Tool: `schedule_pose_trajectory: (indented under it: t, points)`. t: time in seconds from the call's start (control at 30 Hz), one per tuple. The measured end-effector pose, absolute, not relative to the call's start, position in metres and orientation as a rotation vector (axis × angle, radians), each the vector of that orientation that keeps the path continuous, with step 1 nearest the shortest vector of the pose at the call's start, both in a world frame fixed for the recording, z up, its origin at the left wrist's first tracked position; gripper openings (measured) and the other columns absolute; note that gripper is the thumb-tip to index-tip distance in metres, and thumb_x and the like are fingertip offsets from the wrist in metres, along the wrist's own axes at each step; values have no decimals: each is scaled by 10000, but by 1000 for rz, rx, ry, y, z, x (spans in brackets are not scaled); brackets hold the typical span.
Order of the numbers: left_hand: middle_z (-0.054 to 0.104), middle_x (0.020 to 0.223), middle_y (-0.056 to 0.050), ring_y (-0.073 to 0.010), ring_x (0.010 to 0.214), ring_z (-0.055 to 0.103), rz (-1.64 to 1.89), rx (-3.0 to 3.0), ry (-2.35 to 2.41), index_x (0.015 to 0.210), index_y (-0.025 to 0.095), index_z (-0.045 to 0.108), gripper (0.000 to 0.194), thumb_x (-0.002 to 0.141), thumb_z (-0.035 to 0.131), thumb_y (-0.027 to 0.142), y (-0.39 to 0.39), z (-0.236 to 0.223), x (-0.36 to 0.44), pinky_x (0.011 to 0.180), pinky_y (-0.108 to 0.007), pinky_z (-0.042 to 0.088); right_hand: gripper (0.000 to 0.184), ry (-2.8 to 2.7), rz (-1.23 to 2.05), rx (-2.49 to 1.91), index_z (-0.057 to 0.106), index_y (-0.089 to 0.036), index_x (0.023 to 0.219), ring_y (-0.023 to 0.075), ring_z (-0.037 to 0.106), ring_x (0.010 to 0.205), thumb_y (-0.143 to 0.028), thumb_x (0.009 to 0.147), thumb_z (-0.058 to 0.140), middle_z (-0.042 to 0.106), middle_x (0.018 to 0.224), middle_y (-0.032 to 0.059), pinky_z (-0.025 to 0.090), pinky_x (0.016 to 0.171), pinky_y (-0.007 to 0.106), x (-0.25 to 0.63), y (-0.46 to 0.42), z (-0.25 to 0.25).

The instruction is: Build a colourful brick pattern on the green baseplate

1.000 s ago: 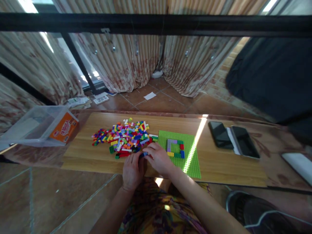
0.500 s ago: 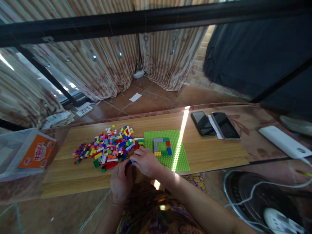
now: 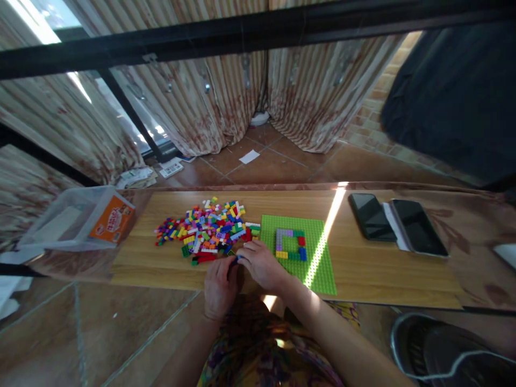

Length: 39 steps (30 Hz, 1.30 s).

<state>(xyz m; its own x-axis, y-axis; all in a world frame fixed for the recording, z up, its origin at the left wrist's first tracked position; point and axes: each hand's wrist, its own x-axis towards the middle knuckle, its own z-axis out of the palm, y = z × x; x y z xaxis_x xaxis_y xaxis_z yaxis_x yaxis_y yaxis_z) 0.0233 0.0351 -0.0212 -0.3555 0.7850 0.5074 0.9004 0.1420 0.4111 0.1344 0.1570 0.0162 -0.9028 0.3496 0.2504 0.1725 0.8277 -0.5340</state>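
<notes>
My left hand (image 3: 221, 283) and my right hand (image 3: 260, 262) meet at the table's near edge, fingers closed together around a small blue toy brick (image 3: 238, 258). Most of that brick is hidden by the fingers. Just beyond my hands spreads a pile of mixed coloured toy bricks (image 3: 217, 226), with red and green ones closest. To the right of my right hand lies a green studded baseplate (image 3: 320, 269). On it stands a square ring of bricks (image 3: 302, 253) in grey, lilac, green, red, blue and yellow, its middle showing bare plate.
A clear plastic box (image 3: 76, 215) with an orange label stands at the left end of the wooden board (image 3: 161, 274). On the right lie a dark phone (image 3: 371, 216) and a second dark device (image 3: 419, 226). A round dark stool-like object (image 3: 439, 344) sits below right.
The view has swung left, so the table things appear shifted right. Both hands stay together on the blue brick; the ring on the baseplate looks the same.
</notes>
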Motion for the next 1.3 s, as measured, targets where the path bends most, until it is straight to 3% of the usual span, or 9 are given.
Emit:
schedule_pose_trajectory:
  t: [0.2,0.63,0.83,1.07,1.2,1.3]
  points:
    - [678,898,-70,-208,851,625,-988,-1655,-2292,1066,182,598,172,921,521,235,35,-20,27,781,-349,525,106,-2610,745,-524,667,-186,911,195,527,871,-200,904,562,616,871,52,420,820,315,132,165,20]
    - [654,915,-88,-232,855,614,-912,-1626,-2349,1190,170,539,360,880,578,347,35,-18,31,790,-384,526,256,-2568,528,-784,668,-190,1111,241,552,947,-250,892,550,643,980,107,427,882,374,95,203,20]
    - [651,955,-91,-235,894,613,-911,-1659,-2386,1201,162,533,367,890,560,355,33,-14,31,826,-388,521,177,-2632,515,-776,699,-186,989,249,542,945,-234,864,584,648,981,109,424,878,388,85,209,15]
    - [648,1048,-118,-241,976,622,-1140,-1589,-2428,1314,160,453,436,914,516,322,30,-12,30,881,-407,525,92,-2545,725,-611,684,-197,884,217,570,909,-171,838,608,652,916,64,447,837,351,107,192,19]
    - [618,1176,-131,-227,1086,598,-1301,-1545,-2407,1356,163,414,473,918,517,309,30,-12,28,937,-391,515,135,-2579,757,-456,687,-204,925,220,576,943,-172,868,568,657,953,74,456,872,359,118,176,27]
    - [620,1145,-103,-190,1060,601,-1398,-1587,-2384,1303,192,477,380,933,497,271,31,-13,26,920,-353,526,217,-2622,773,-350,674,-219,1036,223,581,935,-156,880,537,662,959,74,472,863,372,122,168,31]
